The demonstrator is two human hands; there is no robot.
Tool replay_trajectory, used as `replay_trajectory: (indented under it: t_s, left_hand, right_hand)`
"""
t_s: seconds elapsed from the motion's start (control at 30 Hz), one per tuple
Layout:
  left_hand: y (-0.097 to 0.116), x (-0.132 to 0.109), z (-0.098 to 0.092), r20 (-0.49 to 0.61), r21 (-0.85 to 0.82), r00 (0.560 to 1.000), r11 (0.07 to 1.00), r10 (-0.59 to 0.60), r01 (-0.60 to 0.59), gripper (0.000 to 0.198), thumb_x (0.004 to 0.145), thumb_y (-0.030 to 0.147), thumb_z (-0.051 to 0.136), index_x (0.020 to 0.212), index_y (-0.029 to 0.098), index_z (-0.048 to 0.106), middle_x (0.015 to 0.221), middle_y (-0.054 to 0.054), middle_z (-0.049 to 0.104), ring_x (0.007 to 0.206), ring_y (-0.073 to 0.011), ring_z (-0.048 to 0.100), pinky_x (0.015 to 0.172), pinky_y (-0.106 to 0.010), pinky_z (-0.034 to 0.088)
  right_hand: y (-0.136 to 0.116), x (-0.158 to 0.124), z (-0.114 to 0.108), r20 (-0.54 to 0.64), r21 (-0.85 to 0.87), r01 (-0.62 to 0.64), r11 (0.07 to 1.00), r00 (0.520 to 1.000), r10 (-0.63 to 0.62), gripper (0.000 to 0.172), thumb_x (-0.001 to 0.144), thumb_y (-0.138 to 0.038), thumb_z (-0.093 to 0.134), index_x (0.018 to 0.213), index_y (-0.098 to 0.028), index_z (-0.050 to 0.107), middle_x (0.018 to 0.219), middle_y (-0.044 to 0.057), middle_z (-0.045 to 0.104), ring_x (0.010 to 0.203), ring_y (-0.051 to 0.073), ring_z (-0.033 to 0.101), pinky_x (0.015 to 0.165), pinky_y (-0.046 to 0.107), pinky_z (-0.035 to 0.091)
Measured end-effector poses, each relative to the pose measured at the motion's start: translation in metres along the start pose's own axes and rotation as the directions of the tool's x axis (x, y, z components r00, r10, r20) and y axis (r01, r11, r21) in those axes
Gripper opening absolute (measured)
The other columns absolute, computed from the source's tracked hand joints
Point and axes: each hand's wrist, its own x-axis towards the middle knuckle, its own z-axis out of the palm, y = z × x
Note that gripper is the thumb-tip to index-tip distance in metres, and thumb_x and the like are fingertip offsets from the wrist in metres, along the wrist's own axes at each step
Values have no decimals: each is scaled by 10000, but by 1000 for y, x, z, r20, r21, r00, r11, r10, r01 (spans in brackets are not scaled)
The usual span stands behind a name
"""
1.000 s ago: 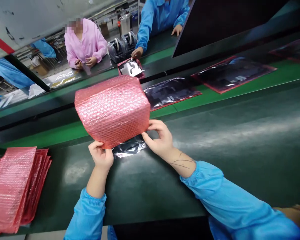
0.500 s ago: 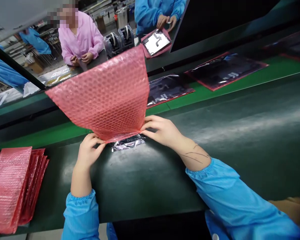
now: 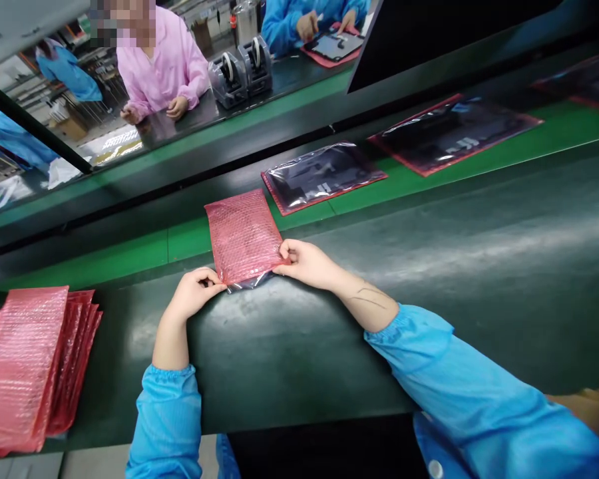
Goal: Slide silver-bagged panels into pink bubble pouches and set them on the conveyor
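A pink bubble-wrap pouch (image 3: 244,236) lies flat on the dark green bench top, its far end reaching over the green belt. A glossy dark bag (image 3: 249,283) shows just past its near edge, with the rest hidden inside the pouch. My left hand (image 3: 196,293) pinches the pouch's near left corner. At the near right corner, my right hand (image 3: 305,263) grips the edge between thumb and fingers.
A stack of pink bubble pouches (image 3: 24,366) lies at the left. Dark bags with red borders (image 3: 322,176) sit on the green belt beyond. Further back are tape dispensers (image 3: 242,72), a person in pink (image 3: 160,63) and a person in blue sleeves (image 3: 304,23).
The pouch, held up and bulging in the earlier frames, has dropped flat onto the bench. Both hands have lowered with it, and the dark bag now sits mostly inside.
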Motion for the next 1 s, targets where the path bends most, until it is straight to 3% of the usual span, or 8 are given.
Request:
replay_trajectory:
  t_s: [0.23, 0.33, 0.4, 0.53, 0.67, 0.73, 0.87, 1.0]
  left_hand:
    - [1, -5, -9, 145, -313, 973, 925, -177, 215, 436, 736, 507, 934, 868, 155, 712, 957, -69, 713, 746, -159, 679, 662, -279, 596]
    - [-4, 2, -1, -23, -499, 956, 832, -293, 243, 641, 793, 542, 880, 1269, 204, 615, 933, -25, 714, 746, -145, 683, 671, -255, 596]
    - [-6, 7, 7, -132, -577, 926, 787, -353, 217, 875, 793, 459, 884, 1506, 214, 441, 974, -34, 739, 777, -153, 700, 723, -265, 603]
    - [-10, -2, 10, -232, -501, 892, 834, -388, 233, 828, 820, 251, 810, 1559, 141, 455, 1020, -84, 761, 814, -179, 721, 805, -294, 599]
    - [-21, -56, -10, -401, -330, 863, 927, -306, 175, 557, 854, 181, 704, 1405, 140, 636, 1290, -134, 727, 1107, -239, 728, 1059, -365, 566]
    - [-29, -96, -23, -477, -201, 819, 947, -319, 252, 547, 851, 166, 687, 1396, 143, 644, 1327, -140, 717, 1174, -254, 713, 1135, -407, 535]
    - [-43, -172, -59, -643, 48, 668, 851, -374, 523, 513, 852, 143, 646, 1365, 141, 653, 1260, -143, 742, 1144, -263, 720, 1142, -452, 538]
    - [-42, -203, -88, -811, 193, 516, 708, -274, 679, 517, 851, 103, 572, 1365, 83, 630, 1391, -234, 654, 1324, -342, 626, 1227, -546, 446]
  right_hand:
    - [2, 0, 13, -211, -322, 18, 947, 973, -90, 337, 788, -414, 694, 698, -219, 435, 630, -26, 501, 593, 137, 506, 590, 256, 341]
    - [-2, -6, 29, 59, -189, -39, 981, 997, 52, 473, 826, -518, 718, 713, -234, 358, 598, -42, 477, 567, 150, 570, 541, 234, 341]
    - [-6, -13, 38, 264, -215, 19, 976, 964, 40, 504, 814, -538, 769, 698, -220, 396, 604, -39, 504, 591, 146, 579, 553, 232, 374]
    - [-7, -21, 38, 411, -85, 36, 996, 912, 2, 424, 821, -561, 806, 874, -183, 623, 822, 42, 714, 727, 170, 675, 706, 300, 551]
    - [5, -17, 31, 360, -61, -44, 997, 931, 63, 460, 842, -626, 780, 959, -191, 686, 918, 106, 761, 752, 202, 713, 691, 334, 586]
    - [10, -17, 32, 360, -127, -22, 992, 930, 67, 439, 862, -634, 746, 935, -202, 706, 836, 94, 748, 703, 206, 694, 640, 328, 561]
    - [16, -23, 37, 336, -279, 83, 957, 942, 16, 367, 877, -598, 721, 889, -233, 752, 692, 56, 696, 588, 202, 638, 570, 331, 502]
    - [18, -23, 38, 305, -324, 106, 940, 952, -2, 261, 883, -505, 706, 877, -248, 748, 710, 41, 716, 590, 203, 647, 576, 326, 485]
